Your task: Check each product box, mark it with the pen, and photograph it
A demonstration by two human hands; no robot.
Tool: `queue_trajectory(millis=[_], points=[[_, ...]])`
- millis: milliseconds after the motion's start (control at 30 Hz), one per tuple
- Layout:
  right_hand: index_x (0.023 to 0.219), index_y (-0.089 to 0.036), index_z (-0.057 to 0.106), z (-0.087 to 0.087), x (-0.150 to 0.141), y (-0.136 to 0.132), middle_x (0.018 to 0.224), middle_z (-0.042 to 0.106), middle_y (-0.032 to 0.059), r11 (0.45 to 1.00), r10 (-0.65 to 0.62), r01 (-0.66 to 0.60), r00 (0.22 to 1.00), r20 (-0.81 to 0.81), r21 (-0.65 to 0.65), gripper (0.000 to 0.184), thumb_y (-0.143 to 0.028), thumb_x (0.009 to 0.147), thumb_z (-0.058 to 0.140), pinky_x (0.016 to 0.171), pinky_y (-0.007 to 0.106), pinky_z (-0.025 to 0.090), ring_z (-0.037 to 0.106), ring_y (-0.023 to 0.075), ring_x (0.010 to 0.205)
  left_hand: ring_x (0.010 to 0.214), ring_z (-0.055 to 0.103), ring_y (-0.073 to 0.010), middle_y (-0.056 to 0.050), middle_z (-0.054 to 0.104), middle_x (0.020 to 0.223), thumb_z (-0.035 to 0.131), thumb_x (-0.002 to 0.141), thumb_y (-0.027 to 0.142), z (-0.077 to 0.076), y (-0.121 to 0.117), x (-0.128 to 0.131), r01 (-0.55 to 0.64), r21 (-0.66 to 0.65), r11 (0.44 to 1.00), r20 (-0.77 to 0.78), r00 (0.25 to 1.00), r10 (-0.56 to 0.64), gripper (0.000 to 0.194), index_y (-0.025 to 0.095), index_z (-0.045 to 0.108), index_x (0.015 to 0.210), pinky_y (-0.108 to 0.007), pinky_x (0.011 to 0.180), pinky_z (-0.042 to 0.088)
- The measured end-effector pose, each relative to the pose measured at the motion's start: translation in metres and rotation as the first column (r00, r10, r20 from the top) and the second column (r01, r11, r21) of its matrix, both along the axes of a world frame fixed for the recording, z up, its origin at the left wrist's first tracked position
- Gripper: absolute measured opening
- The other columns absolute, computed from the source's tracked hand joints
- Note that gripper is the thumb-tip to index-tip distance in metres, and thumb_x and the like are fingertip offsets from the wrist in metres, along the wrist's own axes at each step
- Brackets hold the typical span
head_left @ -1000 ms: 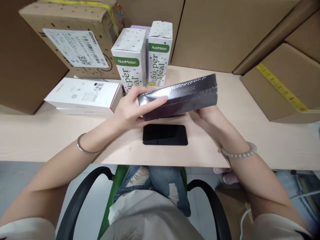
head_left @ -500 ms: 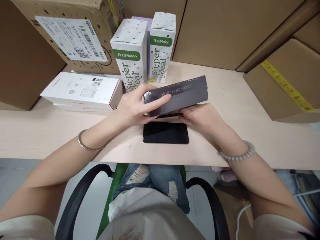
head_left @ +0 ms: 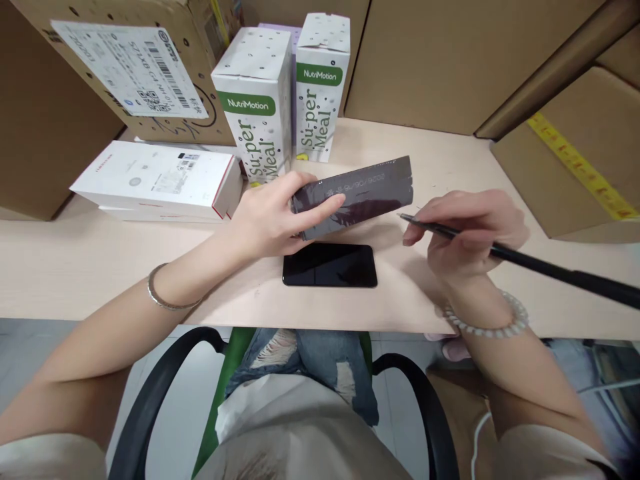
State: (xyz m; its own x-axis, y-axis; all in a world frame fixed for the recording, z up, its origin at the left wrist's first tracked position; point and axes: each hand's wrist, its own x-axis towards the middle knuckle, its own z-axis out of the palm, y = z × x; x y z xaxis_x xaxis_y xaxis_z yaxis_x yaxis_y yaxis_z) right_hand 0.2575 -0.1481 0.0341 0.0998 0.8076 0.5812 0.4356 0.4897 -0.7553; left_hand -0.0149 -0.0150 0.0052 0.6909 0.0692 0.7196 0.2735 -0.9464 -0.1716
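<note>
Head view:
Left hand (head_left: 270,220): fingers curled around one end of a glossy, dark grey, film-wrapped slim box (head_left: 355,195), tilted above the table (head_left: 75,267).
Right hand (head_left: 467,237): fingertips pinching a thin black pen (head_left: 525,261), its tip just beside the box.
Phone (head_left: 330,265): flat black slab lying under the box.

Count on desk (head_left: 90,267): 2 NutriMotion cartons (head_left: 257,100) at back edge, 2 stacked white flat boxes (head_left: 155,179) left, 1 dark sleeve box (head_left: 357,193), 1 phone (head_left: 330,265), 1 pen (head_left: 525,260).
</note>
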Motion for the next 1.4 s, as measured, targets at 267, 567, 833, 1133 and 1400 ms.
queue_trajectory(millis=[267, 567, 833, 1133, 1400], points=[[0.082, -0.028, 0.072, 0.008, -0.030, 0.004, 0.079, 0.072, -0.0028, 0.995, 0.097, -0.099, 0.990, -0.107, -0.013, 0.014, -0.019, 0.085, 0.083, 0.062, 0.033, 0.046, 0.065, 0.0146, 0.067, 0.097, 0.077, -0.0234, -0.007, 0.072, 0.121, 0.061, 0.102, 0.038, 0.001, -0.013, 0.005, 0.075, -0.033, 0.997, -0.028, 0.997, -0.076, 0.049, 0.040, 0.057, 0.150, -0.036, 0.076, 0.064], [0.074, -0.026, 0.073, 0.003, -0.026, 0.011, 0.069, 0.070, -0.0036, 0.995, 0.096, -0.096, 0.994, 0.051, -0.015, 0.016, -0.023, 0.087, 0.081, 0.054, 0.030, 0.039, 0.057, 0.0120, 0.060, 0.111, 0.078, -0.0250, -0.006, 0.076, 0.126, 0.067, 0.101, 0.030, 0.001, -0.020, 0.011, 0.080, 0.051, 0.996, 0.001, 0.997, -0.080, 0.048, 0.037, 0.060, 0.147, -0.038, 0.085, 0.066], [0.079, -0.029, 0.071, 0.003, -0.021, 0.011, 0.074, 0.070, -0.0046, 0.987, 0.160, -0.158, 0.986, 0.056, -0.031, 0.014, -0.021, 0.085, 0.081, 0.055, 0.030, 0.041, 0.059, 0.0139, 0.063, 0.101, 0.080, -0.0225, -0.003, 0.077, 0.119, 0.062, 0.102, 0.036, -0.004, -0.022, 0.013, 0.003, -0.169, 0.986, 0.090, 0.996, 0.012, 0.042, 0.036, 0.060, 0.144, -0.035, 0.079, 0.067], [0.091, -0.030, 0.074, 0.013, 0.007, 0.009, 0.090, 0.075, -0.0004, 0.985, 0.164, -0.150, 0.718, 0.676, -0.079, 0.023, -0.011, 0.089, 0.060, 0.059, 0.031, 0.043, 0.061, 0.0150, 0.064, 0.080, 0.071, -0.0161, -0.007, 0.073, 0.116, 0.065, 0.097, 0.040, 0.002, -0.004, 0.003, -0.096, 0.255, 0.962, 0.048, 0.995, 0.087, 0.041, 0.031, 0.061, 0.136, -0.025, 0.056, 0.051], [0.110, -0.025, 0.085, 0.003, 0.013, 0.022, 0.093, 0.076, 0.0045, 0.931, 0.208, 0.148, 0.538, 0.817, -0.334, 0.030, -0.019, 0.096, 0.059, 0.067, 0.034, 0.044, 0.067, 0.0191, 0.074, 0.101, 0.070, -0.0239, -0.015, 0.071, 0.135, 0.069, 0.096, 0.040, 0.002, 0.016, -0.011, -0.069, 0.174, 0.982, -0.057, 0.995, 0.080, 0.038, 0.024, 0.069, 0.130, -0.033, 0.070, 0.060]])
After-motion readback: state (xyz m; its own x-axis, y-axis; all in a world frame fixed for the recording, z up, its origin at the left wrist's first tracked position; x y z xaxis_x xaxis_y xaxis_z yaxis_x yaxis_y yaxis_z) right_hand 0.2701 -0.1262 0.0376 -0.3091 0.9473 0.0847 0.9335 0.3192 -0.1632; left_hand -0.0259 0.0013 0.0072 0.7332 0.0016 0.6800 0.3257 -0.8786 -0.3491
